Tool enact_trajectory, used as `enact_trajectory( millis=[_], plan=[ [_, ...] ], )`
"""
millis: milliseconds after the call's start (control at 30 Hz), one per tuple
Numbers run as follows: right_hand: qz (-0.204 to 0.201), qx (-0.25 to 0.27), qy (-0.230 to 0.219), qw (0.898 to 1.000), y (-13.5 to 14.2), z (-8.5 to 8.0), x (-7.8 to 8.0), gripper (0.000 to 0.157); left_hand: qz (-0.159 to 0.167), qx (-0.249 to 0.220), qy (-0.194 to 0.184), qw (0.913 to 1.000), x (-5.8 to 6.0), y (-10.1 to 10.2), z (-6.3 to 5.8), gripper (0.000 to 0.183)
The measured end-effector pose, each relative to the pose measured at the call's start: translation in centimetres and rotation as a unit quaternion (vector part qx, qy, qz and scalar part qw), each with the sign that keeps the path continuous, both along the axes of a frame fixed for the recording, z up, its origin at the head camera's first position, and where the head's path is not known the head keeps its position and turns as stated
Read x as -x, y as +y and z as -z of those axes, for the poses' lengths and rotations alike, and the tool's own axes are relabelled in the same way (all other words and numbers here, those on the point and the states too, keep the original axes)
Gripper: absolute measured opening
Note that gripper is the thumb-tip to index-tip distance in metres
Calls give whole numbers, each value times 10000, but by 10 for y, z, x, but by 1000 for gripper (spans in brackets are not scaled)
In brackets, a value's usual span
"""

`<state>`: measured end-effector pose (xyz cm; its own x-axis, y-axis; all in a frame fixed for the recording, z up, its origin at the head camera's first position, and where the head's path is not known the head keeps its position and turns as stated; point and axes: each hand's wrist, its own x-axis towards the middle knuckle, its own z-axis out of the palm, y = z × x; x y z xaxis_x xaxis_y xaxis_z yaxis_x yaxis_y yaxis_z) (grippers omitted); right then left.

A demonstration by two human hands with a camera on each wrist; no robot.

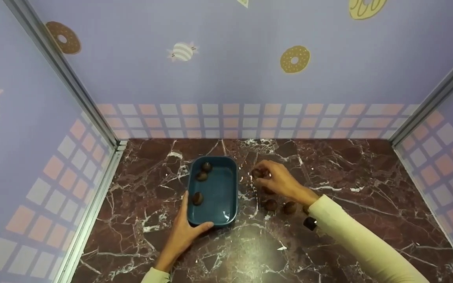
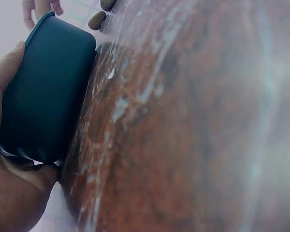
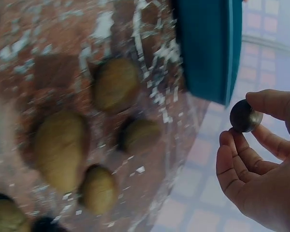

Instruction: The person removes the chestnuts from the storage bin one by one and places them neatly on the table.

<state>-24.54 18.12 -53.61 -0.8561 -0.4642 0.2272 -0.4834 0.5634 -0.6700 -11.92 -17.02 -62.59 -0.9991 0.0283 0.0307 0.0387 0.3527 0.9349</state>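
Note:
A blue rectangular dish [image 1: 223, 192] stands on the marbled tabletop with several chestnuts [image 1: 197, 198] along its left side. My left hand [image 1: 183, 226] rests against its near left corner, fingers straight along the left wall and thumb stretched along the near end. To the right of the dish, my right hand [image 1: 277, 181] pinches one chestnut [image 3: 245, 116] between thumb and fingertips, above the tabletop in the right wrist view. More chestnuts [image 1: 290, 207] lie on the table below that hand, some partly hidden by the hand and sleeve.
A small black object [image 1: 310, 223] lies beside the right sleeve. Lilac walls [image 1: 234, 78] with printed sweets and checks enclose the marbled table [image 1: 151, 243] at the back and both sides. Metal rails [image 1: 92, 212] run along the side wall.

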Motion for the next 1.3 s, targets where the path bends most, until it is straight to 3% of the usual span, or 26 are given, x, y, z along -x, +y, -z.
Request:
enact_trajectory(
  millis=[533, 833, 1033, 1167, 1300],
  plan=[
    [616, -289, -365, 9970, 30, 44, 23, 28, -17, 69, 27, 10000, -1, 0, -3, 131],
    [654, -309, -117, 9973, 37, 58, 28, 22, -28, 26, 8, 10000, -1, 0, -2, 131],
    [585, -278, 50, 9979, 40, 59, 27, 24, -11, -2, -50, 10000, -1, 0, -3, 130],
    [595, -411, -143, 9973, 39, 48, 26, 39, 0, 10, -97, 10000, -1, 0, -3, 129],
    [594, -629, 3, 9963, 34, 36, 24, 46, -25, 2, -66, 10000, -1, 0, -1, 130]
  ],
)
